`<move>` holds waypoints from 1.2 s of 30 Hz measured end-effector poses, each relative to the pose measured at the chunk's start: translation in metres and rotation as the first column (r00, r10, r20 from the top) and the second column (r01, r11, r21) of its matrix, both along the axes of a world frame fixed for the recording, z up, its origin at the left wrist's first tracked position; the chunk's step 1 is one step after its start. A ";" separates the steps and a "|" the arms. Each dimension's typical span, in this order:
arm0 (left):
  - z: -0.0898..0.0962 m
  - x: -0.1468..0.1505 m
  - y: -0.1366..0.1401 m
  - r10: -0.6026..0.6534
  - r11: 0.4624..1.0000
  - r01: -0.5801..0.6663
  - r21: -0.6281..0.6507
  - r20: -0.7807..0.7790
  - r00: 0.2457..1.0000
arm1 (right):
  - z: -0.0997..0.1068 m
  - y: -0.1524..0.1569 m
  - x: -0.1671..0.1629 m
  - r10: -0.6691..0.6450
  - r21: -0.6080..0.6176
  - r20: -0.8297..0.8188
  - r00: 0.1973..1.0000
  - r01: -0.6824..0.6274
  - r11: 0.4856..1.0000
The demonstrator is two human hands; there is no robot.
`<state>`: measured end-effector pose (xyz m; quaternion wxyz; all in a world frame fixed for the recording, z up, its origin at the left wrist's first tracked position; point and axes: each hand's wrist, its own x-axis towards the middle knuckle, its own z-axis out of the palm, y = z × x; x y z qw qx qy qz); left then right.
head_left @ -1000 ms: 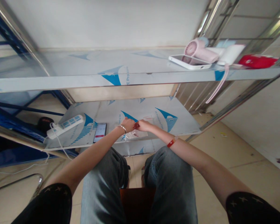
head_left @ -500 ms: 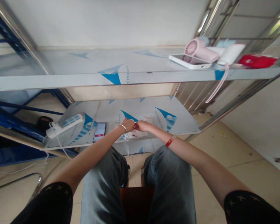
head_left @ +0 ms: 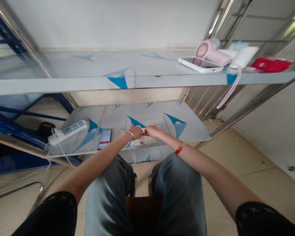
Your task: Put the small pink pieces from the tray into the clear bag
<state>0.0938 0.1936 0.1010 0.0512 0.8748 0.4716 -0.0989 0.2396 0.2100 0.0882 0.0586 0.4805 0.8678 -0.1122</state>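
Note:
Over the lower shelf (head_left: 118,118), my left hand (head_left: 137,131) and my right hand (head_left: 151,131) almost touch at the fingertips. Both are closed in a pinch. A small whitish bit shows between them, too small to name. Just below the fingers lies a thin, clear-looking plastic packet (head_left: 145,141) with reddish marks; whether the fingers grip part of it is hidden. A phone (head_left: 105,139) with a lit screen rests flat to the left of my left hand.
A white power strip (head_left: 70,131) with a cable lies at the shelf's left end. On the upper shelf (head_left: 83,70), which juts out above my hands, are a pink handheld fan (head_left: 211,54), a white-framed device (head_left: 200,65) and a red pouch (head_left: 271,64).
My right hand has shifted slightly to the right, so a narrow gap now shows between the fingertips. My left hand and the phone stay where they were.

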 end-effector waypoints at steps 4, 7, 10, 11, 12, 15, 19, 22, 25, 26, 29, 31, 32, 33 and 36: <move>0.003 0.001 -0.001 0.002 1.000 -0.001 0.011 -0.059 0.998 | 0.004 -0.001 0.001 -0.024 0.014 -0.017 1.000 0.024 1.000; 0.002 0.000 0.000 0.001 1.000 0.000 0.010 -0.040 0.999 | 0.007 0.000 0.003 -0.044 0.001 -0.037 0.998 0.044 0.999; 0.000 -0.003 0.002 -0.018 1.000 0.019 0.006 -0.053 0.998 | 0.009 0.002 0.006 -0.049 -0.032 -0.076 0.996 0.047 0.998; -0.001 -0.004 0.002 -0.020 1.000 0.021 0.005 -0.057 0.998 | 0.009 0.002 0.007 -0.047 -0.043 -0.089 0.995 0.044 0.998; -0.001 -0.004 0.002 -0.019 1.000 0.019 0.004 -0.060 0.998 | 0.010 0.002 0.008 -0.047 -0.056 -0.099 0.994 0.041 0.998; 0.000 -0.006 0.002 -0.004 1.000 0.003 -0.002 -0.063 0.998 | 0.011 0.002 0.009 -0.041 -0.088 -0.101 0.994 0.032 0.996; 0.001 -0.006 0.002 -0.003 1.000 0.002 -0.015 -0.061 0.998 | 0.012 0.003 0.006 -0.048 -0.083 -0.065 0.997 0.043 0.996; 0.001 -0.005 0.002 -0.010 1.000 0.009 -0.020 -0.067 0.998 | 0.011 0.003 0.005 -0.046 -0.062 -0.041 0.998 0.044 0.997; 0.000 -0.004 0.003 -0.023 0.999 0.020 -0.029 -0.082 0.996 | 0.011 0.003 0.007 -0.030 -0.059 -0.017 0.999 0.029 0.998; -0.001 -0.004 0.004 -0.025 0.999 0.022 -0.032 -0.079 0.997 | 0.011 0.003 0.008 -0.027 -0.056 -0.012 1.000 0.026 0.998; -0.003 -0.004 0.007 -0.024 0.999 0.022 -0.027 -0.045 0.999 | 0.011 0.004 0.012 -0.034 -0.026 -0.019 0.999 0.033 0.999; -0.005 -0.003 0.009 -0.024 1.000 0.024 -0.009 -0.022 0.999 | 0.012 0.004 0.013 -0.035 0.012 -0.036 0.999 0.035 0.999; -0.006 -0.003 0.011 -0.025 1.000 0.025 0.000 -0.014 1.000 | 0.012 0.004 0.012 -0.034 0.029 -0.042 0.999 0.036 0.999; -0.006 -0.002 0.012 -0.029 1.000 0.029 0.007 -0.009 1.000 | 0.012 0.004 0.012 -0.034 0.043 -0.047 0.998 0.036 0.998; -0.008 0.001 0.013 -0.049 0.999 0.049 0.020 0.006 0.999 | 0.013 0.004 0.010 -0.036 0.071 -0.041 0.999 0.039 0.997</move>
